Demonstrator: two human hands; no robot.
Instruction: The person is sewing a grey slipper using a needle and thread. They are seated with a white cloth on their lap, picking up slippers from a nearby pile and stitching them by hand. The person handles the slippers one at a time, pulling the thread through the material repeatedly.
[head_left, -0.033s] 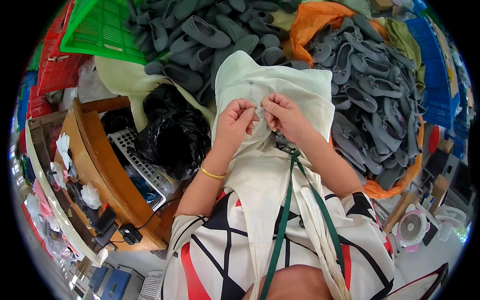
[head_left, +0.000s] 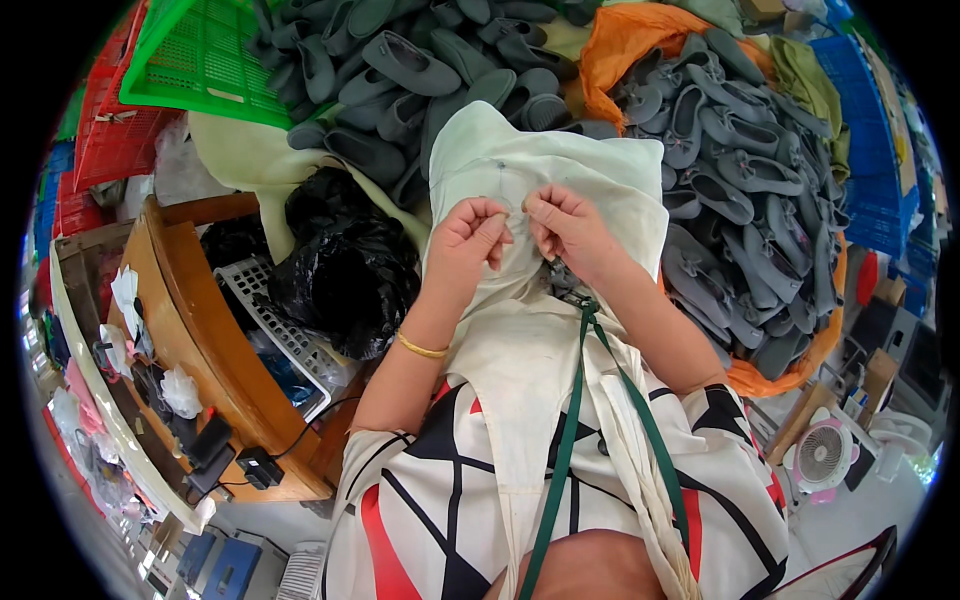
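White cloth (head_left: 590, 160) lies spread over the lap at centre, beneath both hands. From my remote post I see the left hand (head_left: 468, 238) and the right hand (head_left: 565, 228) raised close together above it, just apart. On each, the fingers are curled and the fingertips closed in a pinch; I cannot tell whether something fine is gripped between them. A gold bracelet (head_left: 421, 346) circles the left wrist, and a dark green cord (head_left: 563, 450) runs down the near side of the body.

On the far side I note dark grey slip-on shoes (head_left: 410, 65), heaped beside a green perforated plastic crate (head_left: 205, 75). To the right, an orange sack (head_left: 610, 50) surrounds grey shoes with bows (head_left: 750, 170). To the left are a black plastic bag (head_left: 340, 270), a white plastic grid basket (head_left: 285, 330) and a wooden table (head_left: 200, 330); a small fan (head_left: 825, 455) stands at near right.
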